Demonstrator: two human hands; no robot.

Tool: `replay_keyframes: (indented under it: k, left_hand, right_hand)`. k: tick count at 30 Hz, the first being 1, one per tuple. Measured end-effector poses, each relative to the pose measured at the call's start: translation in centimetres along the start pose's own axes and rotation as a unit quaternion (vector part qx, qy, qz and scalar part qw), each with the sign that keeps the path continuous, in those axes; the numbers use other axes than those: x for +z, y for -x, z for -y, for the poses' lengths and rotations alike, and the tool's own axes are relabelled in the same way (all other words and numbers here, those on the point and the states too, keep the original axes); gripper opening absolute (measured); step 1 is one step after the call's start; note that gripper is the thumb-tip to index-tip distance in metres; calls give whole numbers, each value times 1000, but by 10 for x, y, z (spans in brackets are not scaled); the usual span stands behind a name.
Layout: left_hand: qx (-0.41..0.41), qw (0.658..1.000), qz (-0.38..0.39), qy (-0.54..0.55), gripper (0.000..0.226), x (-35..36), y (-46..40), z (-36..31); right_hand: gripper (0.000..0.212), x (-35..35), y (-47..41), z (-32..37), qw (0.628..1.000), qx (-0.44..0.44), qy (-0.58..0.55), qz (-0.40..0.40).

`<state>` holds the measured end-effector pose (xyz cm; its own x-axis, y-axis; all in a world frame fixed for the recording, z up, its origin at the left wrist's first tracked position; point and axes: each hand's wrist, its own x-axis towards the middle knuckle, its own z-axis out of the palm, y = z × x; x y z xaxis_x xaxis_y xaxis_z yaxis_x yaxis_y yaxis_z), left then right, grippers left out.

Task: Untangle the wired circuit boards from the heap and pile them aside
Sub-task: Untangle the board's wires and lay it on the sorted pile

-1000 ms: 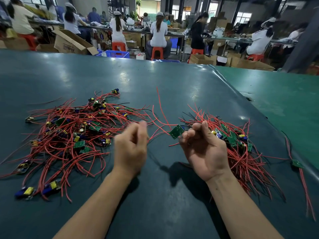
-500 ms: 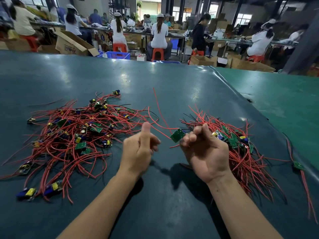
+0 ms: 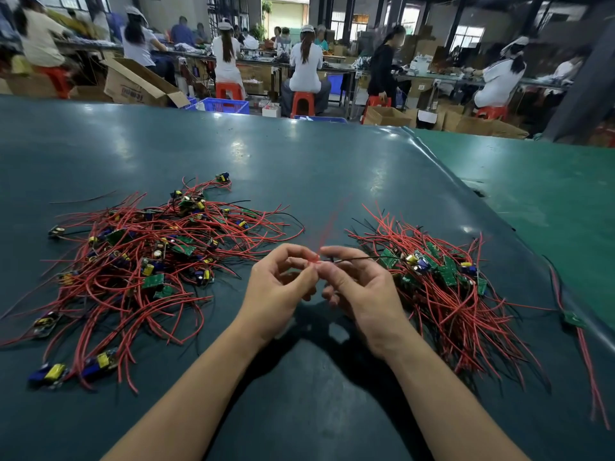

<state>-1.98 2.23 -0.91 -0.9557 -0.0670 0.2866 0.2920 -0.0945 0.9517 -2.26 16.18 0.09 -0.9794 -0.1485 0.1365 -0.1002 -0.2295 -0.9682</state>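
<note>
A tangled heap (image 3: pixel 139 261) of small green circuit boards with red and black wires lies on the left of the dark green table (image 3: pixel 299 168). A second pile (image 3: pixel 446 287) of the same boards lies on the right. Between them, my left hand (image 3: pixel 279 294) and my right hand (image 3: pixel 362 294) meet fingertip to fingertip above the table. Both pinch a red wire (image 3: pixel 324 234) that rises blurred from the fingers. A thin black wire (image 3: pixel 362 258) runs from my right fingers toward the right pile. The board on these wires is hidden.
One loose board with red wires (image 3: pixel 575 319) lies at the table's right edge, beside a lighter green surface (image 3: pixel 549 201). Beyond the far edge are cardboard boxes (image 3: pixel 139 84), a blue crate (image 3: pixel 221 104), red stools and several seated people at workbenches.
My hands have come together from about a hand's width apart. The green board that hung at my right fingertips is gone from view. Both hands now pinch the red wire.
</note>
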Motion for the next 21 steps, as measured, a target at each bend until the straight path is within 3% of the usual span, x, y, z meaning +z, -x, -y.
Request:
replay_keyframes:
  k: [3,11,16,21]
  left_hand:
    - [-24,1000,9,1,13,0,-1,-1]
    - [-35,999,-13,28,16,2,0,-5]
    - [-75,995,-11,65,8,4,0,-4]
    - [-101,990,-65,71,10,4,-3,-3]
  right_hand:
    - [8,-1,1,0,995,-46,77,-53]
    - [18,-3,4,4,975,-123,180,-36]
    - [18,-1,4,6,996,-47,48,-61]
    - [23,4,2,3,994,31,-93,-43]
